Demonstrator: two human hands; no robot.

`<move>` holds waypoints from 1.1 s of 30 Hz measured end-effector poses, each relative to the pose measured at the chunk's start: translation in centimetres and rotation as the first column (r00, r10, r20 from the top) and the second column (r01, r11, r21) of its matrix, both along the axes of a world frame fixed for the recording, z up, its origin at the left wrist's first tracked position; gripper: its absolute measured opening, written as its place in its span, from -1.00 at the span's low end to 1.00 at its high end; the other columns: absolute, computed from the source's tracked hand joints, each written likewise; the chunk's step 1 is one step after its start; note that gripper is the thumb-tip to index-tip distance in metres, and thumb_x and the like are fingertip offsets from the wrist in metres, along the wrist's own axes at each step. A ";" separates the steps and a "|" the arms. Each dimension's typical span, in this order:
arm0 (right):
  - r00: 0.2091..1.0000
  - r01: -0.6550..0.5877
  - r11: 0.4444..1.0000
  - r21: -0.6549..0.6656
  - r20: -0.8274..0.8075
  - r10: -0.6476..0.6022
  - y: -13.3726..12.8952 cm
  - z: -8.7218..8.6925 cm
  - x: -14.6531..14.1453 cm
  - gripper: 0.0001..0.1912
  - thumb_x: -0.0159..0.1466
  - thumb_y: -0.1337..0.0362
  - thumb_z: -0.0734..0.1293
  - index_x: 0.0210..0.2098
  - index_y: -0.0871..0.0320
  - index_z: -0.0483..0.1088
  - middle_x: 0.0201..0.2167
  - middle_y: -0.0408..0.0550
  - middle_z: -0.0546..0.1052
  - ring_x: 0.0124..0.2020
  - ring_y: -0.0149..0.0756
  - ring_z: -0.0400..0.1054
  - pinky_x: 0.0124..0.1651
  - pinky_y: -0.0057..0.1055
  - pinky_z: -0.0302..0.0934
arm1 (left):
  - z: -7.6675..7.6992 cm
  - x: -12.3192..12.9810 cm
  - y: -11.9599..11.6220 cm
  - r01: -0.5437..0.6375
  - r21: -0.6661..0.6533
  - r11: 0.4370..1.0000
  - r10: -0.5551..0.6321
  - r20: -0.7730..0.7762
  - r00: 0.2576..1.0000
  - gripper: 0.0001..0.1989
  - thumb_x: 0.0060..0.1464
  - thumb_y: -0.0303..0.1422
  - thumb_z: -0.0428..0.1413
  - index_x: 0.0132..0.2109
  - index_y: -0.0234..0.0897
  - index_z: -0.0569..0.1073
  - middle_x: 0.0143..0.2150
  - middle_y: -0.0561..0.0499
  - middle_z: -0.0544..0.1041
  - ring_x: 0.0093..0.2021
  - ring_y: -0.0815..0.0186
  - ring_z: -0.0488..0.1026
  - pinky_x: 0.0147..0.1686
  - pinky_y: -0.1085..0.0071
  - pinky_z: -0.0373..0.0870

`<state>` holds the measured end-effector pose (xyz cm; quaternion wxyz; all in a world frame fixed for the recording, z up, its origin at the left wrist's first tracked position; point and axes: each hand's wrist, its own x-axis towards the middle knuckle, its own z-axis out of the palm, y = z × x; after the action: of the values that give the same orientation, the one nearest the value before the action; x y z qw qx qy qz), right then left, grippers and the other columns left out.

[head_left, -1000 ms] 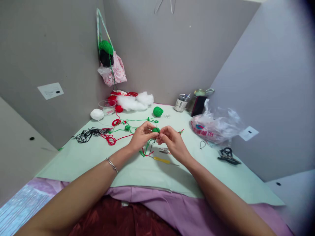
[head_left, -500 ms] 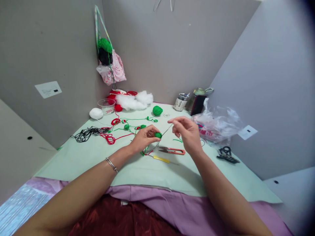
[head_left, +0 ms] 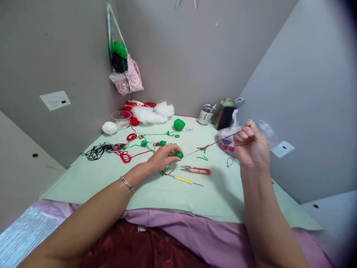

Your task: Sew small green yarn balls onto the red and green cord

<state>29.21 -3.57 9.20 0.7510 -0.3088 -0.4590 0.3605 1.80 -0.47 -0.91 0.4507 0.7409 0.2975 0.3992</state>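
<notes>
Well to the left of the orange-handled snips (head_left: 199, 170), on the pale green table cover (head_left: 167, 195), lies a loose tangle of black yarn (head_left: 102, 150). The white yarn ball (head_left: 109, 128) and the clear plastic tub (head_left: 121, 122) sit to the left of the snips and farther back. Loops of red yarn (head_left: 125, 157) are nearer the snips, still on their left side. White stuffing (head_left: 149, 115) is heaped behind and to the left of the snips, toward the wall.

Just left of the snips and slightly beyond them, the left hand (head_left: 164, 156) holds a small green yarn piece (head_left: 179, 155) between thumb and fingers, closed narrowly around it. A green yarn ball (head_left: 179, 124) rests well behind the snips. In front of them lies a yellow-handled hook (head_left: 183, 179).

From the green piece a dark strand (head_left: 213, 143) runs straight, up and over the area behind the snips, to the right hand (head_left: 252, 145). That hand is raised to the right of the snips, fingers curled and pinching the strand; whether they also grip a needle I cannot tell. Red and green scraps (head_left: 203, 148) lie behind the snips, under the strand. Farther right of the snips, a printed plastic bag (head_left: 226, 143) is partly hidden by the right hand.
</notes>
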 end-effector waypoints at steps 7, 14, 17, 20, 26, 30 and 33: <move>0.987 -0.058 0.992 -0.110 0.140 0.073 -0.5 -0.9 -2.4 -0.89 0.12 0.28 0.40 -0.33 0.07 0.41 -0.58 -0.24 0.33 -0.58 -0.47 0.18 -0.53 -0.49 0.11 | 0.8 0.0 -0.1 0.058 -0.221 0.974 -0.014 0.194 0.981 -0.68 -0.08 -0.35 0.29 -0.13 -0.28 0.49 -0.27 0.01 0.51 -0.32 0.37 0.45 -0.26 0.42 0.36; 0.582 0.057 0.993 0.099 0.805 -0.113 -2.5 -3.0 -7.3 -0.89 0.26 0.25 0.35 -0.30 0.07 0.54 -0.41 -0.09 0.42 -0.43 -0.35 0.28 -0.37 -0.38 0.15 | 1.5 -0.1 -0.2 0.136 -0.302 0.944 -0.026 0.341 0.940 -0.63 -0.03 -0.27 0.29 -0.07 -0.30 0.48 -0.20 -0.04 0.53 -0.24 0.30 0.54 -0.09 0.29 0.41; 0.366 0.094 0.974 0.208 0.902 -0.228 -2.9 -3.8 -8.4 -0.83 0.32 0.27 0.28 -0.27 0.08 0.54 -0.47 -0.10 0.37 -0.46 -0.36 0.25 -0.36 -0.38 0.12 | 1.4 -0.1 -0.1 0.096 -0.285 0.954 0.015 0.365 0.931 -0.61 -0.06 -0.29 0.32 -0.07 -0.30 0.48 -0.18 -0.05 0.54 -0.26 0.31 0.52 -0.12 0.30 0.41; 0.247 0.087 0.970 0.229 0.938 -0.243 -2.9 -4.4 -8.7 -0.81 0.35 0.28 0.24 -0.27 0.10 0.51 -0.46 -0.10 0.38 -0.46 -0.37 0.27 -0.35 -0.40 0.10 | 1.4 -0.2 0.0 0.055 -0.263 0.963 0.045 0.359 0.932 -0.62 -0.07 -0.32 0.32 -0.09 -0.31 0.48 -0.20 -0.03 0.54 -0.26 0.32 0.51 -0.13 0.32 0.41; 0.166 0.081 0.972 0.222 0.958 -0.232 -2.6 -5.0 -8.8 -0.82 0.33 0.34 0.23 -0.28 0.12 0.48 -0.43 -0.09 0.42 -0.46 -0.38 0.28 -0.35 -0.43 0.09 | 1.3 -0.2 0.0 0.029 -0.230 0.973 0.052 0.335 0.941 -0.66 -0.04 -0.34 0.29 -0.09 -0.32 0.46 -0.22 -0.02 0.53 -0.26 0.33 0.50 -0.16 0.33 0.41; 0.150 0.092 0.973 0.210 0.964 -0.222 -2.5 -5.2 -8.8 -0.82 0.32 0.36 0.23 -0.29 0.11 0.47 -0.43 -0.09 0.42 -0.47 -0.38 0.27 -0.36 -0.43 0.08 | 1.2 -0.2 -0.1 0.024 -0.224 0.974 0.055 0.340 0.939 -0.67 -0.05 -0.34 0.30 -0.11 -0.31 0.47 -0.23 -0.02 0.53 -0.26 0.33 0.50 -0.16 0.33 0.42; 0.180 0.084 0.979 0.186 0.964 -0.198 -2.6 -5.2 -8.8 -0.83 0.32 0.35 0.23 -0.30 0.11 0.47 -0.42 -0.09 0.42 -0.46 -0.37 0.27 -0.35 -0.42 0.09 | 1.3 -0.2 0.0 0.018 -0.232 0.973 0.064 0.342 0.938 -0.67 -0.07 -0.34 0.31 -0.13 -0.32 0.47 -0.23 -0.02 0.52 -0.26 0.33 0.50 -0.16 0.33 0.42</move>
<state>20.37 -6.19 4.04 0.3320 -0.4737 -0.8157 -0.0092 1.58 -0.51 0.36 0.5744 0.5978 0.2666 0.4915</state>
